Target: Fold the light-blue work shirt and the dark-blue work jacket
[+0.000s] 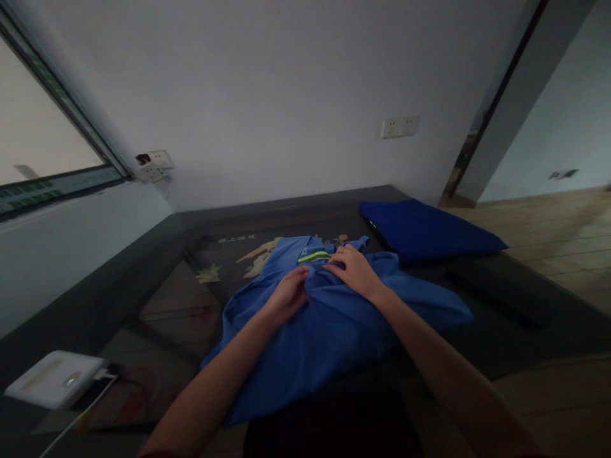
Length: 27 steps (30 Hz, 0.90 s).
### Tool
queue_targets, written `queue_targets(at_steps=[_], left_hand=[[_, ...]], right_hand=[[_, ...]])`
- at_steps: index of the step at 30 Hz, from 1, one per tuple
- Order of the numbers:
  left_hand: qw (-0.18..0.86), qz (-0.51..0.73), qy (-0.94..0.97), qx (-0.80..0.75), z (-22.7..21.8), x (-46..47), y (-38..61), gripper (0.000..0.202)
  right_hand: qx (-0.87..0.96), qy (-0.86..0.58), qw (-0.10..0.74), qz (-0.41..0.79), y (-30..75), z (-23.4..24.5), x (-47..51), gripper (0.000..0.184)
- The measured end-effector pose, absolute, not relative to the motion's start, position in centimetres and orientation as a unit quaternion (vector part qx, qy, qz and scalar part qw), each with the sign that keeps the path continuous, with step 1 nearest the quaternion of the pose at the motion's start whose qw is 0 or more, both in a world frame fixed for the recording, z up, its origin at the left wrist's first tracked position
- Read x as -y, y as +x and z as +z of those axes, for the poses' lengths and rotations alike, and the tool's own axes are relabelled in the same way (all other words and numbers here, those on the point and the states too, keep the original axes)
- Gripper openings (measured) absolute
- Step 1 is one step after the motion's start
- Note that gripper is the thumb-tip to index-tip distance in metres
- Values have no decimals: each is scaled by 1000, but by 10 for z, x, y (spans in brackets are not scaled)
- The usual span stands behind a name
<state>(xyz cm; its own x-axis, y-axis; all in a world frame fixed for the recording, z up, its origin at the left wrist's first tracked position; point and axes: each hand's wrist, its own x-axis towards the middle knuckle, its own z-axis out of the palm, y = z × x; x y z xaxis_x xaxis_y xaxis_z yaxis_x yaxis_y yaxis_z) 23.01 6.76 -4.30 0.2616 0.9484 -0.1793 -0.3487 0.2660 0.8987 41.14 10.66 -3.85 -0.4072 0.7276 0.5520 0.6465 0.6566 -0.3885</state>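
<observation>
Shirt [329, 324] lies spread on table [296, 210] — left hand [286, 294] curled, pinching it near collar [312, 256]; right hand [356, 270] nearly flat, open — pinning it down.

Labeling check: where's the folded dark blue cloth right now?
Head view, right of centre: the folded dark blue cloth lies on the dark table, just beyond and right of the right hand, which rests on the blue shirt.

Dim, soft focus, edges warped, window-lit.
</observation>
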Motion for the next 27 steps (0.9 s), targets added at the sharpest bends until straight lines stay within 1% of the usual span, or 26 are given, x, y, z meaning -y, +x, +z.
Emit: queue_targets(at_steps=[3, 5, 8, 11, 16, 21, 27], left_hand=[[616, 518, 433, -405, -34, -65, 224, 18], [518, 543, 514, -414, -30, -64, 220, 19], [364, 498, 662, -427, -28, -64, 216, 18], [286, 448, 726, -436, -33, -66, 217, 20], [246, 456, 731, -444, -42, -68, 222, 18], [266, 459, 726, -438, -43, -68, 222, 20], [287, 474, 709, -436, -47, -69, 221, 17]], right_hand=[[814, -397, 411, 102, 409, -33, -103, 20], [795, -381, 452, 132, 407, -31, -101, 21], [766, -365, 495, 186, 405, -31, -99, 21], [760, -360, 491, 228, 401, -34, -98, 25], [779, -332, 472, 246, 396, -36, -95, 28], [801, -306, 460, 231, 396, -34, -93, 28], [816, -313, 447, 188, 395, -36, -91, 21]])
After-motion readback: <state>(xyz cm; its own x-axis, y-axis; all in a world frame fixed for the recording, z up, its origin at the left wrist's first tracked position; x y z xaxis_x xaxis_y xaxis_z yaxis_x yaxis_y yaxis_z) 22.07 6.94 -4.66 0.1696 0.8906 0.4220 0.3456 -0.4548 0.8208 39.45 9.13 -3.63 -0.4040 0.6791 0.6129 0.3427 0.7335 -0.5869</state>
